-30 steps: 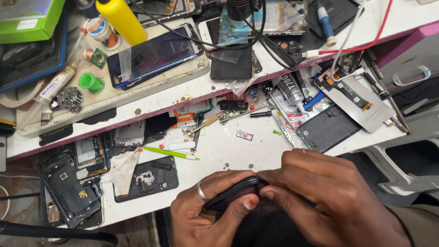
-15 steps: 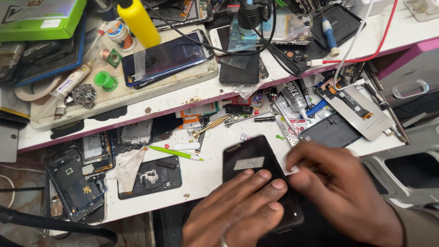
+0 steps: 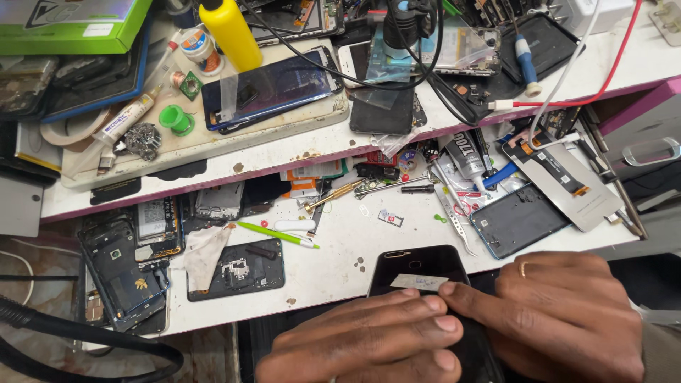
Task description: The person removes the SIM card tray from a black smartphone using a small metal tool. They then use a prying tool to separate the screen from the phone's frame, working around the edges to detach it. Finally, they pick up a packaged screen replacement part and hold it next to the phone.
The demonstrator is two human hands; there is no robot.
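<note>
The black phone (image 3: pixel 425 284) lies face down across the near edge of the white workbench (image 3: pixel 340 248), its lower half overhanging toward the person. Bare bench lies just left of it; beyond it sit a green pen (image 3: pixel 278 234), tweezers (image 3: pixel 450 213) and a dark back cover (image 3: pixel 518 220), all apart from it. Since half a second ago the phone sits squarer, and both hands have flattened. The left hand (image 3: pixel 369 340) lies palm down, fingers extended and pressing on the phone; the right hand (image 3: pixel 567 312) presses its right edge, gripping nothing.
</note>
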